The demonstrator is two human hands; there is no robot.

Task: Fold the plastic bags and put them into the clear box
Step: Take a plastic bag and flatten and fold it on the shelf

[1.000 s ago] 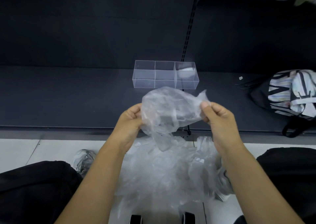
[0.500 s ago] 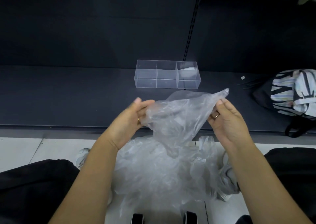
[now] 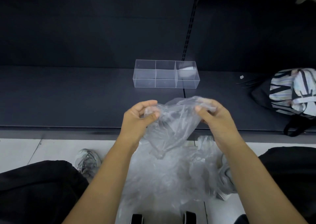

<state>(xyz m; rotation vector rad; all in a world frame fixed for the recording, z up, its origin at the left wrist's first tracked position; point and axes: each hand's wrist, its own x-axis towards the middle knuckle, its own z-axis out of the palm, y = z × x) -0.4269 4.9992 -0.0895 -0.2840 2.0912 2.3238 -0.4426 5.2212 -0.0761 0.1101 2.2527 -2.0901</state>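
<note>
A crumpled clear plastic bag [image 3: 172,123] hangs in the air between my hands, above the front edge of the dark shelf [image 3: 68,97]. My left hand [image 3: 138,116] pinches its left top corner between thumb and fingers. My right hand [image 3: 213,114] grips the right top edge, its fingers blurred. Below them a heap of more clear plastic bags [image 3: 171,176] lies on the white floor between my knees. The clear box [image 3: 165,74] with three compartments stands on the shelf beyond my hands. A folded whitish bag [image 3: 186,69] lies in its right compartment.
A striped bag with black straps [image 3: 294,92] lies on the shelf at the right. A grey shoe [image 3: 88,160] rests on the floor at the left, another at the right [image 3: 225,177]. My dark-clad knees fill both lower corners.
Both hands have shifted their hold along the bag's top edge and drawn it out sideways. The bag now hangs flatter, with its point downward.
</note>
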